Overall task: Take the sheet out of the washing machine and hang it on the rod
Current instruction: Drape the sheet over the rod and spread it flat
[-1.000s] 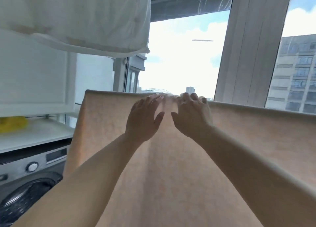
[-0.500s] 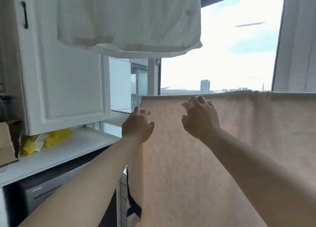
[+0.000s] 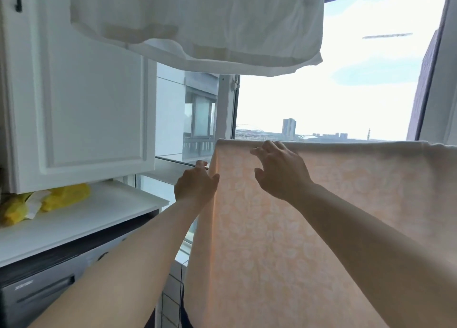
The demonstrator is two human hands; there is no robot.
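- Presently one peach patterned sheet (image 3: 309,228) hangs draped over a horizontal line at window height; the rod beneath the fold is covered and cannot be seen.
- One left hand (image 3: 195,185) sits at the sheet's left vertical edge, thumb on the near face, fingers curled behind the cloth; it appears to pinch that edge, though the fingers are hidden.
- One right hand (image 3: 279,170) lies against the sheet just below the top fold, fingers spread and slightly bent, fingertips reaching the fold; nothing is gripped.
- One white garment (image 3: 197,23) hangs overhead, its upper part cut off by the frame.
- One white cabinet door (image 3: 81,110) at left, with one dark handle partly cropped.
- One white shelf (image 3: 81,219) carries yellow bags (image 3: 47,201); their number is unclear.
- One washing machine (image 3: 37,293) sits under the shelf, only its upper front showing; the door is out of view.
- Sheet's right side and lower end run out of frame.
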